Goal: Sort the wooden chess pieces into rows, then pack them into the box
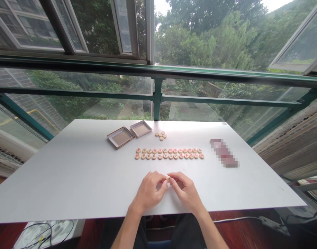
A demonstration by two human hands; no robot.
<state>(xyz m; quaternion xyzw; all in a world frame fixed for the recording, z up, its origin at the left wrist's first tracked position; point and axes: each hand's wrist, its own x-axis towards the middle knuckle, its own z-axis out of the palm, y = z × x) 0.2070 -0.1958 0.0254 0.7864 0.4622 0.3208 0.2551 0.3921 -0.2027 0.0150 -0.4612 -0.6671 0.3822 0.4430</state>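
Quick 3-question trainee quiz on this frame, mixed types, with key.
1. True or false: the round wooden pieces in the middle of the table lie in two rows.
2. What do the left hand and right hand pinch between them? A) a box tray B) a single piece C) a pen
3. Fill in: the small loose pile sits to the ___ of the two open box halves.
Key: 1 true; 2 B; 3 right.
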